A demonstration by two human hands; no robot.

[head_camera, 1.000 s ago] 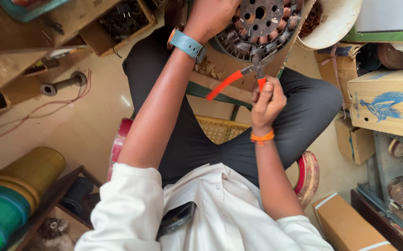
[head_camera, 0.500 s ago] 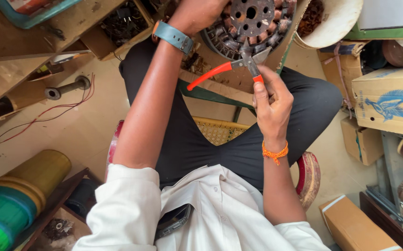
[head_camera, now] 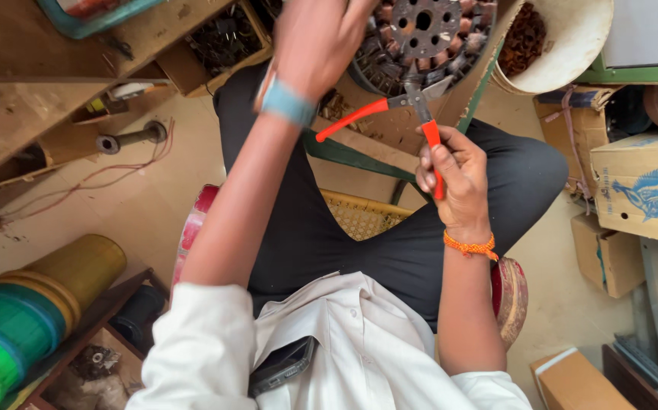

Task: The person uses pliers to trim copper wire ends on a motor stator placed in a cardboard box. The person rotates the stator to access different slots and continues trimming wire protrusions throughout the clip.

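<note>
While we look down over our lap, these lines set out what we see.

Right hand: our right hand (head_camera: 454, 173) is clenched round one red handle of the pliers (head_camera: 408, 106), thumb and fingers wrapped about it near its lower end.

Left hand: our left hand (head_camera: 317, 38) is raised beside the stator (head_camera: 420, 34) and blurred; we cannot tell whether it grips the rim or only rests there. A blue strap (head_camera: 287, 101) sits on that wrist.

Pliers, place: they lie between our hands, above our knees, nose up against the lower edge of the stator.

Pliers, spread: the two handles stand wide apart, one in our fist, the other free and pointing out to the left.

Pliers, axis: the held handle runs almost straight up the picture from our palm to the pivot; the steel nose points on up and slightly right, into the stator slots.

Pliers, handling: we judge them stiff, light enough for one hand, with sleeves that give good grip. Both handles would need to be taken in the palm to close the nose; the bare steel tip is no place for fingers.

Stator: a round, dark, slotted metal core, with a holed plate at its middle. We judge it heavy and rigid, with sharp slot edges; best steadied by the outer rim.

Nearby: a white bucket (head_camera: 572, 53) of brown scraps stands just right of the stator.
</note>
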